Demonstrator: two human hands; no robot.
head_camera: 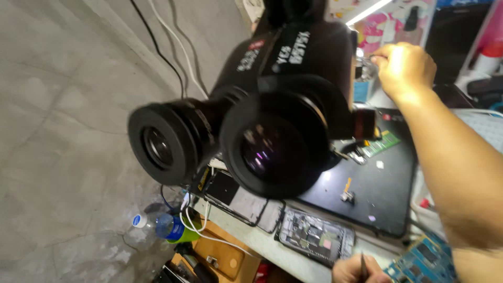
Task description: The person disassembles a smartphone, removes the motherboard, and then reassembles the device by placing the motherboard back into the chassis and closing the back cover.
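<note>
While microscope eyepieces (225, 141) block bench, right hand (403, 65) grasping knob (367, 67); left hand (356, 270) pinching tool (362, 264).

Your left hand (361, 270) at six o'clock is cut by the bottom edge; the microscope (257, 115) hides the bench behind.

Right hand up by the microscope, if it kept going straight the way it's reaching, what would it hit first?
The right hand reaches up and away, its grip already at a small clear knob beside the black microscope head. That knob seems first in line, with the microscope body just past it; depth is hard to judge.
</note>
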